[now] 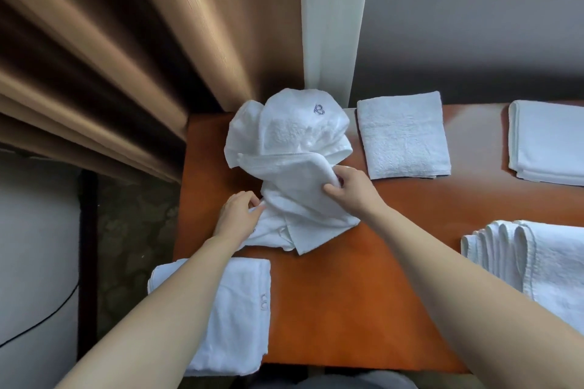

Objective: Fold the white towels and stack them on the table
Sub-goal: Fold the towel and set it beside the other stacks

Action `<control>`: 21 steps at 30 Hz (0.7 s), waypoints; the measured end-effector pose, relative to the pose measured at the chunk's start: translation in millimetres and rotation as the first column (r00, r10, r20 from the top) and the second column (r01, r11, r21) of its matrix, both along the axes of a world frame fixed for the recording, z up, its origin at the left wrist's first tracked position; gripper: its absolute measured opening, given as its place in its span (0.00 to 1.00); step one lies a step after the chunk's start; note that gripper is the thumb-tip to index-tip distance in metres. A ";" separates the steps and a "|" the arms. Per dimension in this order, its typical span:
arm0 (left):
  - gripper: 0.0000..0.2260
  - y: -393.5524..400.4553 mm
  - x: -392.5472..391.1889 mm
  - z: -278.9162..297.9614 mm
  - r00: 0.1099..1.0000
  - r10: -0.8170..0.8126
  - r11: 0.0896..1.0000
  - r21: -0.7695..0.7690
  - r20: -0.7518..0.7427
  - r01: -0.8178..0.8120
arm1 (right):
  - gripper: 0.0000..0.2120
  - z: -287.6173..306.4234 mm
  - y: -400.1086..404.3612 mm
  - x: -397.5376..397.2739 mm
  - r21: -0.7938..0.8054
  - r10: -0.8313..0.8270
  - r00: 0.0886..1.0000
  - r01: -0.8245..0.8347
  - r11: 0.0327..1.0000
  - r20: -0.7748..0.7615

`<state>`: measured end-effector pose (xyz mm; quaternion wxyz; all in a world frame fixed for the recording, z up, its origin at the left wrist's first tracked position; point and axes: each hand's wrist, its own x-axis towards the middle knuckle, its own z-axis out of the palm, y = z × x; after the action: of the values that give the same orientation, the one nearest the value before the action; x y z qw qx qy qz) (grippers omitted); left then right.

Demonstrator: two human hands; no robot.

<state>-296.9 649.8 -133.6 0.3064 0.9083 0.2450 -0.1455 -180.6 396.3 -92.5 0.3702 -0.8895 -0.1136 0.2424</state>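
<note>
Crumpled white towel pile [286, 151] sat at table's [331, 294] far-left corner. Right hand [352, 188] pinched a towel edge; left hand [238, 215] gripped lower cloth. Step looked like pulling one towel free; next needs spreading flat. Folded towels [404, 136] lay around.

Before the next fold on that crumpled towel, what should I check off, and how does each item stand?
1. Left hand has a grip on the crumpled towel near its lower left edge: ok.
2. Right hand pinches a folded edge of the same towel: ok.
3. Towel lies flat and ready to fold: not ok, it is bunched toward the far table edge.
4. Bare table in front to spread it: ok.
5. Neighbouring folded towel out of the way: ok, apart from the heap.
6. Both grips on matching corners: cannot tell, the folds hide the corners.
</note>
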 end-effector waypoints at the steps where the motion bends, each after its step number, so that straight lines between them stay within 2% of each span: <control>1: 0.08 1.7 1.1 2.4 1.000 0.024 0.999 -0.029 0.020 -0.024 | 0.14 1.8 -4.2 -3.1 0.060 -0.038 0.999 0.036 0.998 0.025; 5: 0.08 9.8 6.2 12.8 0.996 0.083 0.993 -0.090 0.045 -0.078 | 0.07 5.9 -29.0 -14.6 0.189 -0.261 0.962 0.242 0.952 0.082; 6: 0.07 9.4 8.4 15.3 0.997 0.069 0.992 -0.104 0.028 -0.066 | 0.04 6.5 -35.7 -17.2 0.213 -0.328 0.941 0.304 0.929 0.085; 8: 0.06 5.2 15.2 21.0 0.999 0.052 0.987 -0.152 -0.002 -0.052 | 0.05 7.9 -46.9 -21.3 0.290 -0.476 0.878 0.445 0.847 0.042; 11: 0.05 -11.3 26.2 29.7 0.999 0.034 0.969 -0.247 -0.007 -0.035 | 0.08 5.9 -58.7 -22.4 0.313 -0.714 0.691 0.707 0.634 -0.115; 13: 0.07 -30.8 32.4 31.5 0.999 0.001 0.961 -0.275 -0.039 -0.012 | 0.11 -1.8 -67.1 -22.5 0.213 -0.830 0.519 0.851 0.480 -0.204; 15: 0.15 -54.9 34.5 28.8 0.988 -0.043 0.953 -0.303 -0.148 -0.004 | 0.13 -8.8 -74.2 -28.3 0.085 -0.877 0.427 0.904 0.419 -0.219; 16: 0.18 -66.2 33.8 27.2 0.973 -0.064 0.953 -0.303 -0.222 -0.006 | 0.13 -11.6 -77.9 -33.3 0.052 -0.880 0.435 0.900 0.433 -0.189; 18: 0.20 -83.9 29.5 22.7 0.943 -0.100 0.970 -0.243 -0.318 0.021 | 0.13 -15.3 -86.6 -42.5 0.044 -0.841 0.532 0.847 0.531 -0.101; 20: 0.27 -95.8 25.0 18.1 0.940 -0.087 0.985 -0.167 -0.330 0.033 | 0.10 -19.0 -95.5 -45.6 0.091 -0.763 0.640 0.768 0.634 -0.091; 21: 0.31 -101.0 23.1 15.7 0.944 -0.070 0.990 -0.136 -0.322 0.027 | 0.12 -20.2 -99.3 -45.3 0.131 -0.722 0.684 0.729 0.672 -0.100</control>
<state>-273.8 548.8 -117.9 0.3166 0.8556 0.2598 -0.3165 -225.9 297.0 -112.7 0.5084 -0.8236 0.2372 0.0835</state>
